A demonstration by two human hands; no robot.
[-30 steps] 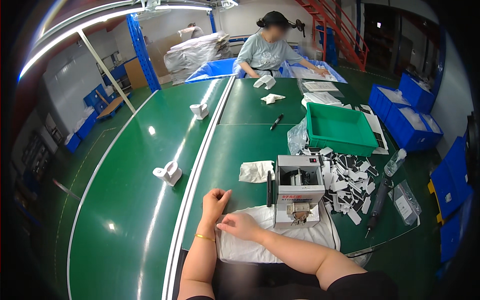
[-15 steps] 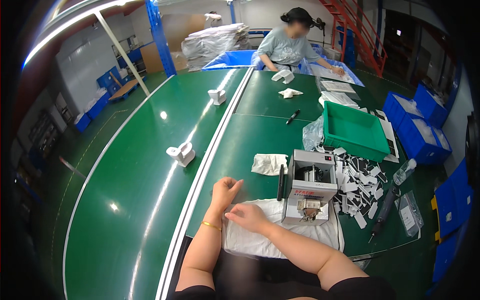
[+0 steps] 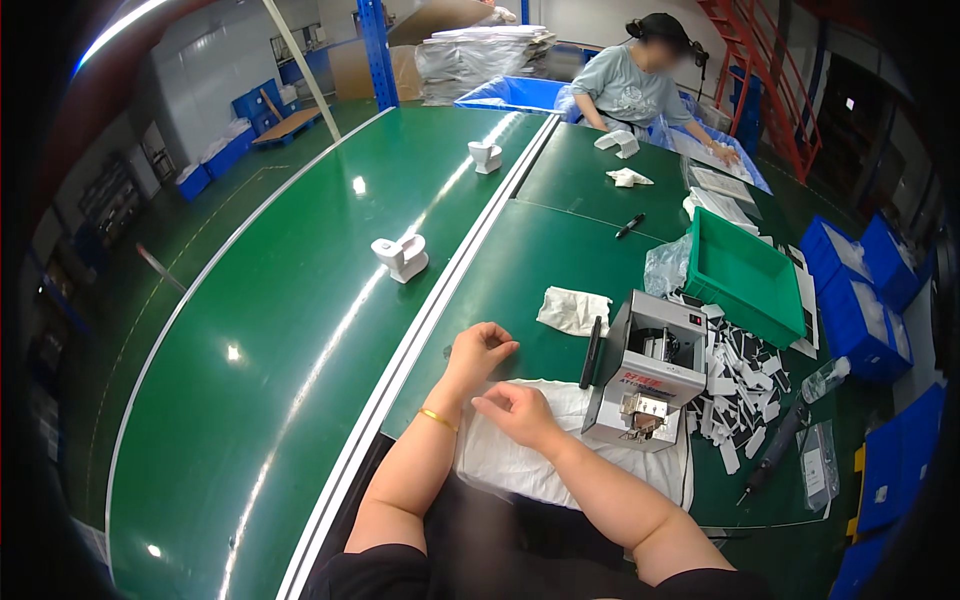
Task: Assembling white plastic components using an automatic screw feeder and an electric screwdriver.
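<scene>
My left hand (image 3: pixel 480 352) is over the green bench beside the white cloth, with fingers and thumb drawn together. Just nearer, my right hand (image 3: pixel 520 412) hangs above a white cloth (image 3: pixel 508 452), its fingers curled and pointing left. The hands are close but apart. I cannot make out anything in either one. Right of my hands, a small grey machine (image 3: pixel 668 378) with an open front stands partly on the cloth. A dark bar (image 3: pixel 591 352) runs along its left side, and a smaller folded white cloth (image 3: pixel 575 311) lies behind that.
White toilet-shaped parts (image 3: pixel 402 259) sit on the green belt (image 3: pixel 300 330) at left. Beyond the machine are a green bin (image 3: pixel 745 270), scattered white and black strips (image 3: pixel 735 390), a powered screwdriver (image 3: pixel 775 450), a clear bottle (image 3: pixel 826 380) and a pen (image 3: pixel 630 226). Another person (image 3: pixel 640 85) works at the far end.
The whole view has turned, so the bench and its things show farther right and higher. My hands stay nearly the same beside the cloth.
</scene>
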